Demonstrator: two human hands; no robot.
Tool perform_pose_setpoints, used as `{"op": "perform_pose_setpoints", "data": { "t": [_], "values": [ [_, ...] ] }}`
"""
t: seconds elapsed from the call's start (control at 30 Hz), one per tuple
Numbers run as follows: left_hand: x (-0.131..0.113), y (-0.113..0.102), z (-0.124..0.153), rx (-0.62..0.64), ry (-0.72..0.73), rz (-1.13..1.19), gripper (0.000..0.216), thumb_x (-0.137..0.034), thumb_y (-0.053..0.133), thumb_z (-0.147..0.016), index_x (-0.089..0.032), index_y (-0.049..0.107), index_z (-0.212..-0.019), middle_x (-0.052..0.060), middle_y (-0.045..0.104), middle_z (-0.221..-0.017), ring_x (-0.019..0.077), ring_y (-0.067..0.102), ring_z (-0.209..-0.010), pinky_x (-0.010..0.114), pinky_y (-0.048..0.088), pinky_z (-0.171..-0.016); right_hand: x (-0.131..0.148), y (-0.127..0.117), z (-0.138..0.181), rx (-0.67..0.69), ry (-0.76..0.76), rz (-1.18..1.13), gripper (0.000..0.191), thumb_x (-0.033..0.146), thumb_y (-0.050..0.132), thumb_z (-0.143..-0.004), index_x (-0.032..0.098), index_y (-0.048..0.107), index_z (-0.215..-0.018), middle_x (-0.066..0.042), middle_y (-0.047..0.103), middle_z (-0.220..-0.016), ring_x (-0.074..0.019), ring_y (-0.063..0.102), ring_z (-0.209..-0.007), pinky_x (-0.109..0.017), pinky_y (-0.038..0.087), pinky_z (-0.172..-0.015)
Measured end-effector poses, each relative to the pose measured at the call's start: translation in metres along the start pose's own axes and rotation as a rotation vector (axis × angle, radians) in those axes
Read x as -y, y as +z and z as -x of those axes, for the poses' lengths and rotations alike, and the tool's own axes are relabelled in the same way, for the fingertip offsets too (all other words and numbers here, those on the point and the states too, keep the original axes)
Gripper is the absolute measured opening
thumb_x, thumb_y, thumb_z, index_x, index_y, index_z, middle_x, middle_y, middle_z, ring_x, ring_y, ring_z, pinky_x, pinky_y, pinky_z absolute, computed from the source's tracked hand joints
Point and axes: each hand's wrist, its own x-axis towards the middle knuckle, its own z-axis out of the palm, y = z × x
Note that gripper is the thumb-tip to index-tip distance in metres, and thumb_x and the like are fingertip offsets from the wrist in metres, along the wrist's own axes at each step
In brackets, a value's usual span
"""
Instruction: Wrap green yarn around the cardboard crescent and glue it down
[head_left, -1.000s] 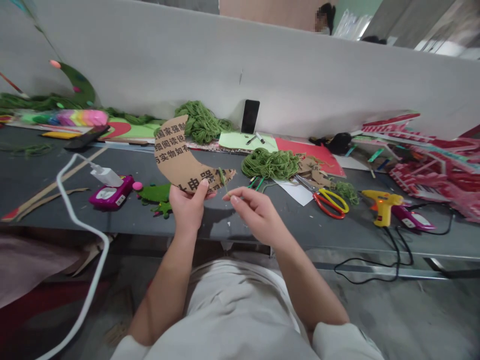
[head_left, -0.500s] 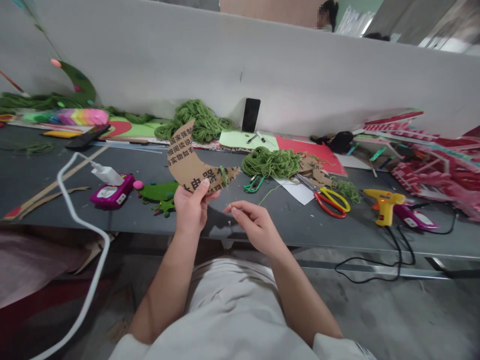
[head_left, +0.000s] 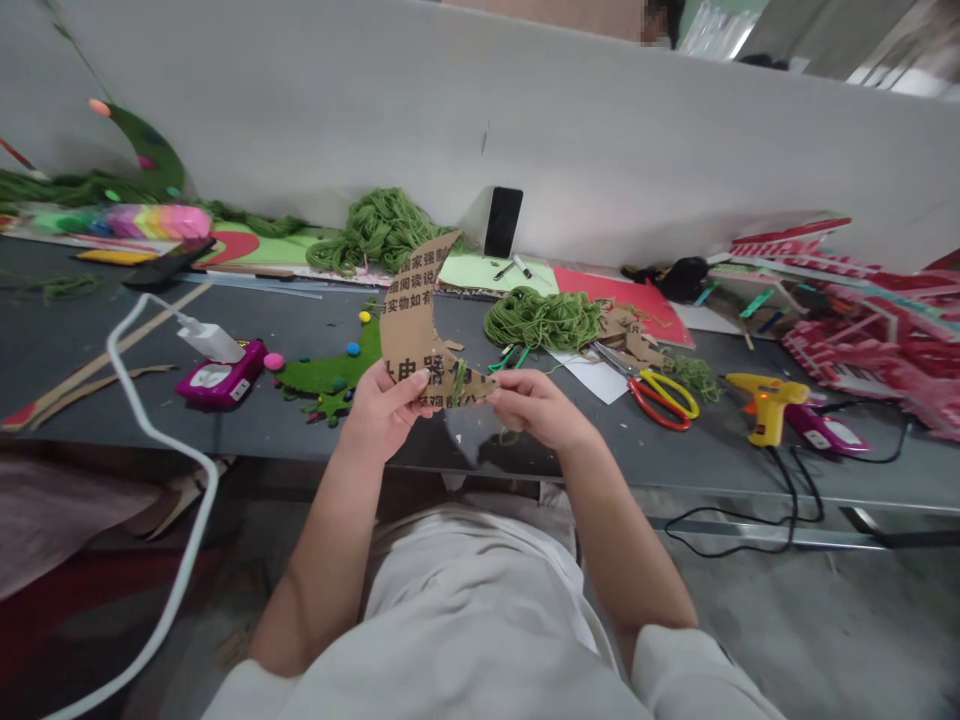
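Observation:
A crescent cut from brown cardboard (head_left: 409, 325), printed with black characters, is held up over the table's front part. My left hand (head_left: 386, 405) is closed on its lower edge, thumb on the printed face. A few turns of green yarn (head_left: 459, 382) go round the crescent near its right tip. At that tip my right hand (head_left: 541, 408) is closed in a pinch, apparently on the yarn strand; its fingertips cover the strand and the tip. Behind the left hand lies a green felt crescent (head_left: 322, 375) with coloured pompoms.
Yarn heaps (head_left: 540, 318) lie behind the hands, with green-handled snips (head_left: 510, 358) beside them. To the right are scissors (head_left: 660, 398) and a yellow glue gun (head_left: 766, 405) with a black cord. A white cable (head_left: 169, 440) runs from a purple power socket (head_left: 221, 378) at left.
My right hand has moved up and right to the cardboard's tip. The crescent has shifted right and turned more upright in my left hand.

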Motion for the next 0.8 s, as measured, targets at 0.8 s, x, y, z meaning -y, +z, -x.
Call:
{"op": "perform_pose_setpoints", "data": {
  "t": [0.8],
  "values": [
    [-0.008,-0.011,0.005,-0.066,0.191,-0.694,0.04,-0.03,0.083,-0.072,-0.017,0.058,-0.099,0.0,0.07,-0.08,0.0172,0.069,-0.059,0.031,0.064,-0.049,0.096,-0.009,-0.036,0.124,0.102,0.962,0.026,0.029,0.055,-0.096,0.014,0.06,-0.075,0.005,0.038,-0.058,-0.0081,0.03,-0.054,-0.026,0.023,-0.053]
  ]
}}
